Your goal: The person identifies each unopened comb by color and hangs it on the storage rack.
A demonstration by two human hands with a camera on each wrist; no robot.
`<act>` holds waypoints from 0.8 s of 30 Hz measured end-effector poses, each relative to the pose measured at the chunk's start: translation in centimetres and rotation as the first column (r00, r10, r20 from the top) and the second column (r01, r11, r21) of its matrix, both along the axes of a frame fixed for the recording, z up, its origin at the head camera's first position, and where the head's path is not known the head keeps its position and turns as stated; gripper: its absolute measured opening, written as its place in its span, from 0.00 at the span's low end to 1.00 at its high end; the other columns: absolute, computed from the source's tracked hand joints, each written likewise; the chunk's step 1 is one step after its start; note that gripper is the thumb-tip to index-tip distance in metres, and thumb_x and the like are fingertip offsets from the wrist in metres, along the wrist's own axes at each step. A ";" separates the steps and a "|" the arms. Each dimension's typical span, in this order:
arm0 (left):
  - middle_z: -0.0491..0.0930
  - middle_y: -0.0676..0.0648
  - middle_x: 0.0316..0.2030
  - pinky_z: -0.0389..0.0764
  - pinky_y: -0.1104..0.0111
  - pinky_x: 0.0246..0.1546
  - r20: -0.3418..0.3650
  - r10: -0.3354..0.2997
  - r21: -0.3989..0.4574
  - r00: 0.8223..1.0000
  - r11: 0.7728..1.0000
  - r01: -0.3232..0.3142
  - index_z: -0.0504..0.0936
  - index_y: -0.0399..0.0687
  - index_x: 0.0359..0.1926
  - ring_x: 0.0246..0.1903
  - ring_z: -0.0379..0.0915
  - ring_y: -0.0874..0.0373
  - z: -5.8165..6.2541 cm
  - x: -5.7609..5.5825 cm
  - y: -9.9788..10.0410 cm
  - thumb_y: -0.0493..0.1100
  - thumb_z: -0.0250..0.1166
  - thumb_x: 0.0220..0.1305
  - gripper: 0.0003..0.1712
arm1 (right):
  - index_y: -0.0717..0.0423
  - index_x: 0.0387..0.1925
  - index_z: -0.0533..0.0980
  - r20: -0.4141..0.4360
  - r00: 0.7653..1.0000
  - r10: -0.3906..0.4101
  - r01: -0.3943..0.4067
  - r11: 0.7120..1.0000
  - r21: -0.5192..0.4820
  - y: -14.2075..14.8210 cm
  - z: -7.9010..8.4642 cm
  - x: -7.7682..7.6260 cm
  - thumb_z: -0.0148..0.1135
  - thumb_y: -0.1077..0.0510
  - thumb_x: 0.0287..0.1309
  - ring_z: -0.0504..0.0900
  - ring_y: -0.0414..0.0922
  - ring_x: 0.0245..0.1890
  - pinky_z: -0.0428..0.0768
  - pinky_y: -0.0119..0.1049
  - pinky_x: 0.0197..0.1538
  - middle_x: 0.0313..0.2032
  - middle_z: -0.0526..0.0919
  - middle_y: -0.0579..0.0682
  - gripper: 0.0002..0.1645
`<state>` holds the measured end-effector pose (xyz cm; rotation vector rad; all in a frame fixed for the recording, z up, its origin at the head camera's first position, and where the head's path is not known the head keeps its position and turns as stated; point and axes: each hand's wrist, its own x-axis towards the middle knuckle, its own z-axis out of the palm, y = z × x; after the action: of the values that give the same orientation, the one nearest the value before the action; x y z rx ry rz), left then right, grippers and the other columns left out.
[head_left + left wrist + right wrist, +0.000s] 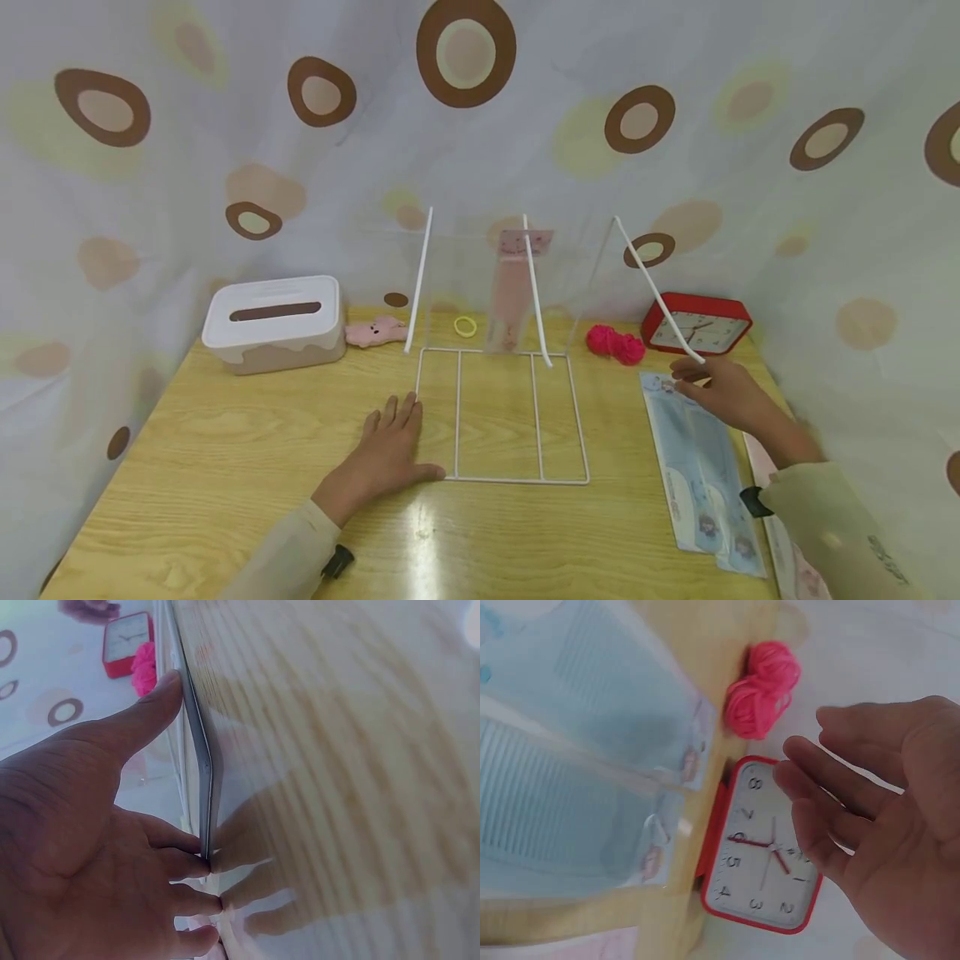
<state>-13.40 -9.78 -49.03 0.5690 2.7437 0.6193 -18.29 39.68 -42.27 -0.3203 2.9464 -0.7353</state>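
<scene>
Wire rack: mid-table — see-through back barely shows
Left hand: fingers spread, touching rack's left side
Right hand: empty, loosely bent by a prong tip — can't tell if touching
Pink packet: cut off, partly behind sleeve

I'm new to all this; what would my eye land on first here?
Probably the white wire rack in the middle of the wood-grain table, where the left hand rests spread at its near left corner. Then the bright red clock at the back right, with a hot-pink yarn bundle just left of it in the head view.
</scene>
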 end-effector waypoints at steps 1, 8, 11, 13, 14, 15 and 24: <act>0.46 0.31 0.76 0.44 0.38 0.70 0.003 -0.001 0.001 1.000 1.000 0.001 0.52 0.28 0.75 0.75 0.37 0.31 0.0 0.0 0.0 0.65 0.71 0.57 0.63 | 0.71 0.53 0.77 0.020 1.000 0.002 -0.002 1.000 0.006 0.2 -0.4 -0.1 0.66 0.61 0.63 0.82 0.63 0.48 0.81 0.58 0.48 0.48 0.84 0.66 0.21; 0.44 0.32 0.77 0.42 0.38 0.70 0.025 0.001 0.020 1.000 1.000 -0.002 0.51 0.29 0.76 0.75 0.35 0.32 0.0 0.3 0.0 0.64 0.71 0.58 0.62 | 0.70 0.67 0.65 0.253 0.967 -0.035 0.014 0.996 0.085 0.8 -2.0 -1.0 0.76 0.46 0.52 0.64 0.72 0.62 0.67 0.69 0.59 0.63 0.68 0.75 0.51; 0.44 0.32 0.77 0.42 0.38 0.70 0.026 0.001 0.016 1.000 1.000 -0.001 0.51 0.28 0.76 0.75 0.35 0.32 0.0 0.3 0.0 0.64 0.71 0.58 0.62 | 0.70 0.70 0.60 0.318 0.946 -0.064 0.008 0.984 0.176 1.1 -2.4 -1.2 0.81 0.38 0.39 0.59 0.74 0.62 0.61 0.74 0.60 0.65 0.61 0.76 0.66; 0.45 0.32 0.77 0.43 0.38 0.70 0.024 0.000 0.014 1.000 1.000 -0.001 0.51 0.28 0.75 0.75 0.36 0.32 0.0 0.3 0.0 0.64 0.71 0.58 0.62 | 0.69 0.71 0.59 0.329 0.941 -0.077 -0.001 0.973 0.231 1.2 -2.8 -1.5 0.81 0.35 0.35 0.59 0.74 0.61 0.60 0.76 0.59 0.65 0.61 0.76 0.70; 0.45 0.32 0.77 0.43 0.38 0.70 0.023 0.001 0.015 1.000 1.000 -0.001 0.51 0.28 0.75 0.75 0.36 0.32 0.0 0.3 0.0 0.64 0.71 0.58 0.62 | 0.69 0.71 0.59 0.324 0.943 -0.079 -0.003 0.970 0.244 1.3 -3.0 -1.7 0.82 0.35 0.33 0.60 0.74 0.60 0.60 0.76 0.59 0.65 0.62 0.75 0.71; 0.45 0.32 0.77 0.43 0.38 0.70 0.022 0.001 0.016 1.000 1.000 -0.001 0.51 0.28 0.75 0.75 0.36 0.32 0.0 0.3 0.0 0.63 0.71 0.58 0.62 | 0.69 0.70 0.60 0.315 0.946 -0.077 -0.007 0.966 0.258 1.4 -3.1 -1.8 0.82 0.34 0.33 0.61 0.73 0.59 0.61 0.76 0.58 0.64 0.63 0.75 0.71; 0.45 0.32 0.77 0.42 0.38 0.70 0.026 0.001 0.043 1.000 0.999 -0.003 0.51 0.28 0.75 0.75 0.35 0.32 0.3 0.3 -0.1 0.63 0.71 0.58 0.62 | 0.72 0.63 0.68 0.272 0.960 -0.060 -0.023 0.956 0.292 2.2 -4.2 -3.8 0.81 0.32 0.34 0.69 0.67 0.51 0.71 0.66 0.51 0.54 0.75 0.69 0.64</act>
<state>-13.08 -9.85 -48.73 0.5639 2.7127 0.6835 -22.05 41.85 -46.48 -0.1492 2.7350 -0.3030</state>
